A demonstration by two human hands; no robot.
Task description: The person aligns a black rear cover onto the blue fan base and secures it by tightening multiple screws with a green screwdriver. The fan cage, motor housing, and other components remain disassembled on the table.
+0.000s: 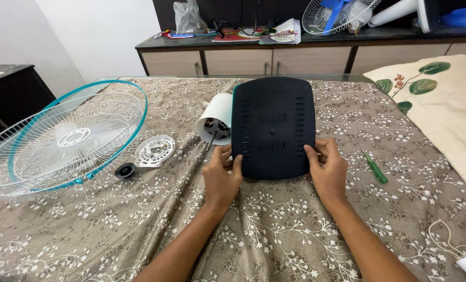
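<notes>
In the head view, a dark navy, rounded-square plastic fan base with rows of slots (273, 128) is seen lying on a bed covered with a grey-brown cloth printed with white flowers (275, 235). The base is gripped at its near corners by both hands. The left hand (222, 177) is closed on the near left corner, with its fingers curled against the edge and the thumb laid on the top face. The right hand (327, 169) is closed on the near right corner in the same manner, with the thumb resting along the side edge.

Just behind the base's left edge, a white cylindrical motor housing with exposed dark innards (215, 118) is found, touching or nearly touching the base; its thin shaft points toward the left hand. Further left, a round white perforated plastic plate (155, 151) and a small black round knob (125, 170) lie near each other. Beyond these, two white wire fan guards ringed in teal (60, 141) are stacked at the bed's left side.

To the right of the right hand, a green-handled screwdriver (375, 168) lies on the cloth, near but apart from the hand. A cream pillow with green leaf print (442, 104) occupies the right edge. At the back, a dark-topped cabinet with beige drawers (295, 57) carries papers, a plastic bag and another white fan with a blue blade (337, 14).
</notes>
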